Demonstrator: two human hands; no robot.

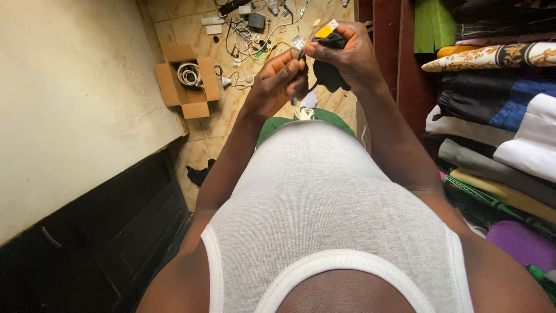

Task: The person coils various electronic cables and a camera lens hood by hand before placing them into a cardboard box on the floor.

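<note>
Closest to the lens, a white sleeveless vest (pixel 324 203) fills the lower middle of the frame, with both bare arms reaching up toward the top centre. At the upper middle, the left hand (pixel 277 84) is closed, its fingertips pinched on a thin dark tool (pixel 303 51) that points up and to the right. Just beside it, touching at the fingertips, the right hand (pixel 346 55) is curled shut around a black device (pixel 330 72) whose yellow end (pixel 324 30) sticks out above the fingers; the black body hangs down below the palm. Both are held in the air above the tiled floor (pixel 191 23).

On the floor at the top of the frame lies a tangle of wires and small parts (pixel 255 32). To the upper left sits an open cardboard box (pixel 168 81) with a coil of white cable (pixel 189 74) inside. A pale wall (pixel 75 104) takes up the left side, with a dark cabinet (pixel 110 232) beneath it at the lower left. Folded fabrics (pixel 498 127) in many colours are stacked along the right edge. A dark scrap (pixel 200 173) lies on the floor near the left arm.
</note>
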